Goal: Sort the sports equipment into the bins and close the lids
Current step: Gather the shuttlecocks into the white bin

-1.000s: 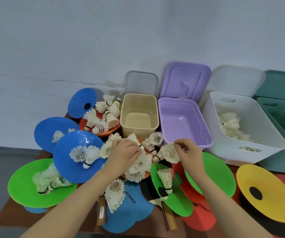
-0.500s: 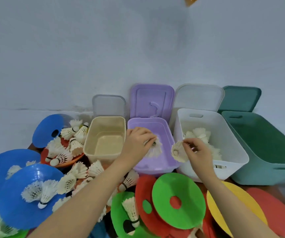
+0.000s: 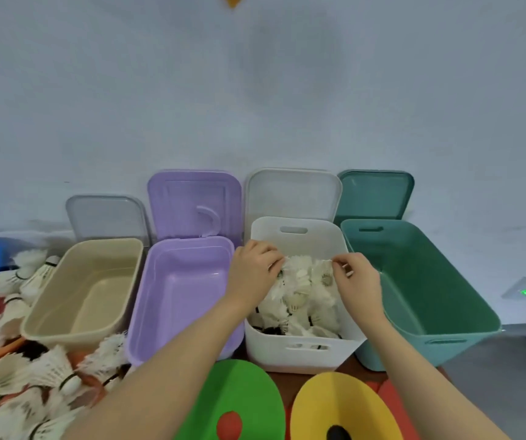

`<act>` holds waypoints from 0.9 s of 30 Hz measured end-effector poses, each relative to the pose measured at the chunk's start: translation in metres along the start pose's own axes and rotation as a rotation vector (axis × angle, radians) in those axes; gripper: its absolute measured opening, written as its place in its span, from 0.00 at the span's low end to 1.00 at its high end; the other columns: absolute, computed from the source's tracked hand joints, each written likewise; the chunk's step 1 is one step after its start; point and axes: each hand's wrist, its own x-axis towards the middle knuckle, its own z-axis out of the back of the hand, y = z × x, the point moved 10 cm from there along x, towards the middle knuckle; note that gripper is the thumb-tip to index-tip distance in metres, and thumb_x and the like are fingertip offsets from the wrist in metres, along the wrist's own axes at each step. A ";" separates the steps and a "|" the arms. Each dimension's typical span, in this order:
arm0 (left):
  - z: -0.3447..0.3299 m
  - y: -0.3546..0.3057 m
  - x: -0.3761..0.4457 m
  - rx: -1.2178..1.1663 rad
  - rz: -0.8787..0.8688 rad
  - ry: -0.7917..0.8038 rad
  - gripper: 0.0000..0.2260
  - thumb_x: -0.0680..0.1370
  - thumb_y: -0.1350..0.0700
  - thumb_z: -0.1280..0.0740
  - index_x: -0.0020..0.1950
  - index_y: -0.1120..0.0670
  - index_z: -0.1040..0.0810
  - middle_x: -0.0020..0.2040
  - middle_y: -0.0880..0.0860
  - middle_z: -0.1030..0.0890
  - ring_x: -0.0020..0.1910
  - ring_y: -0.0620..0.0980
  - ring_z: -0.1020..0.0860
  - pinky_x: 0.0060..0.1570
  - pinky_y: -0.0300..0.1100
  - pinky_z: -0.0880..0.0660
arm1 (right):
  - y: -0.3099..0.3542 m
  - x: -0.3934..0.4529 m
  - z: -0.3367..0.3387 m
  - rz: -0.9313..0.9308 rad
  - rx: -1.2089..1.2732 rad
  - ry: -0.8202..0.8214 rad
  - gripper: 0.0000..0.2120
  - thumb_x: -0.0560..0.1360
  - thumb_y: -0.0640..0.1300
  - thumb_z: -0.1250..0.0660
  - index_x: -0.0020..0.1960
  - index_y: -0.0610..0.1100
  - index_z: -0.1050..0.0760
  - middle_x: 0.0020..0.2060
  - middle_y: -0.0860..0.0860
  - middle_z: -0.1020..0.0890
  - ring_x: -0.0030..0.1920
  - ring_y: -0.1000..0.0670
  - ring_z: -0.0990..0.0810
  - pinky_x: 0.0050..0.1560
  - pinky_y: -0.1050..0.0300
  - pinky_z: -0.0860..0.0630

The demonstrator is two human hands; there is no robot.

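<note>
Pinching with curled fingers — left hand (image 3: 253, 274) grips white shuttlecock feathers over white bin (image 3: 299, 350); right hand (image 3: 355, 282) pinches another shuttlecock at fingertips, same bin. Shuttlecock pile (image 3: 299, 303) fills white bin interior. Purple bin (image 3: 179, 300) and beige bin (image 3: 84, 296) to left, green bin (image 3: 426, 296) to right — all lids upright against wall. Loose shuttlecocks (image 3: 33, 385) at table's left edge; green disc (image 3: 239, 398) and yellow disc (image 3: 341, 404) at near edge.

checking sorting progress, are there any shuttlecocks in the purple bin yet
No, the purple bin shows only its bare floor, while the shuttlecocks are piled in the white bin.
</note>
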 end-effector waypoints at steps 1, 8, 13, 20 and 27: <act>-0.013 0.003 0.002 0.042 0.042 0.074 0.10 0.74 0.50 0.36 0.44 0.52 0.17 0.46 0.47 0.19 0.47 0.49 0.26 0.43 0.46 0.29 | -0.007 0.005 -0.007 -0.006 -0.025 0.044 0.06 0.75 0.41 0.35 0.49 0.44 0.21 0.44 0.54 0.23 0.46 0.51 0.24 0.45 0.55 0.28; -0.030 0.020 -0.017 0.172 0.128 0.285 0.16 0.76 0.55 0.36 0.63 0.55 0.24 0.62 0.54 0.24 0.61 0.56 0.28 0.57 0.47 0.35 | -0.014 0.000 -0.042 0.106 -0.159 0.246 0.11 0.77 0.47 0.37 0.57 0.45 0.24 0.52 0.52 0.22 0.52 0.52 0.25 0.50 0.59 0.29; 0.009 0.027 -0.039 0.238 0.049 0.242 0.18 0.70 0.50 0.43 0.50 0.55 0.18 0.47 0.52 0.18 0.44 0.54 0.19 0.43 0.47 0.25 | 0.016 -0.029 -0.057 0.228 -0.177 0.305 0.12 0.76 0.47 0.35 0.57 0.44 0.23 0.50 0.49 0.21 0.52 0.49 0.24 0.51 0.55 0.27; 0.065 0.056 -0.090 0.313 -0.011 0.213 0.19 0.70 0.49 0.44 0.50 0.54 0.17 0.46 0.51 0.17 0.42 0.52 0.18 0.42 0.46 0.24 | 0.077 -0.080 -0.077 0.300 -0.103 0.281 0.09 0.75 0.43 0.33 0.54 0.43 0.22 0.46 0.49 0.21 0.46 0.49 0.23 0.45 0.57 0.29; 0.131 0.115 -0.170 0.259 0.098 0.250 0.18 0.71 0.48 0.44 0.49 0.53 0.17 0.47 0.50 0.18 0.46 0.53 0.20 0.49 0.47 0.33 | 0.138 -0.154 -0.125 0.302 0.069 0.341 0.13 0.73 0.47 0.36 0.55 0.42 0.22 0.42 0.53 0.23 0.42 0.53 0.24 0.45 0.56 0.26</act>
